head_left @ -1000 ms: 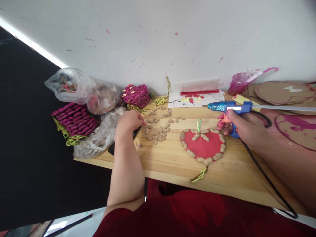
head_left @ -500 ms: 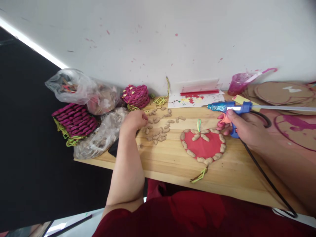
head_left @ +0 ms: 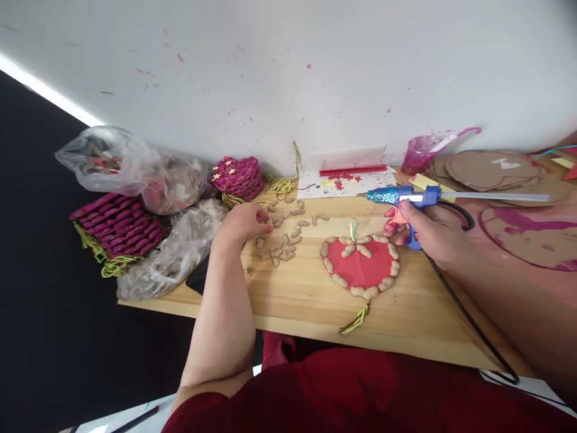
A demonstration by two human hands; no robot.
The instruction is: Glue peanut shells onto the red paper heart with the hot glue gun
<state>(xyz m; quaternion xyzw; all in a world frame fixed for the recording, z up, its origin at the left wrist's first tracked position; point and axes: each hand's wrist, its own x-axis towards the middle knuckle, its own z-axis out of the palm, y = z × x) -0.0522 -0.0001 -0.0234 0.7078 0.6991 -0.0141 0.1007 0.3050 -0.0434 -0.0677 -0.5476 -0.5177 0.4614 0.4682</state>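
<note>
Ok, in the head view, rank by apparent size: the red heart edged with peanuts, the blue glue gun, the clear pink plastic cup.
1. Blue glue gun, longest with its clear glue stick, held in the right hand.
2. Red heart edged with peanuts, though it covers more area.
3. Clear pink plastic cup, smallest, though it stands farther back.

The light is bright and even. The white wall (head_left: pixel 315 72) glows, and a very bright strip runs along its left edge. Left of the wall it is black. The bench (head_left: pixel 406 313) looks tilted and bent near the corners.
</note>
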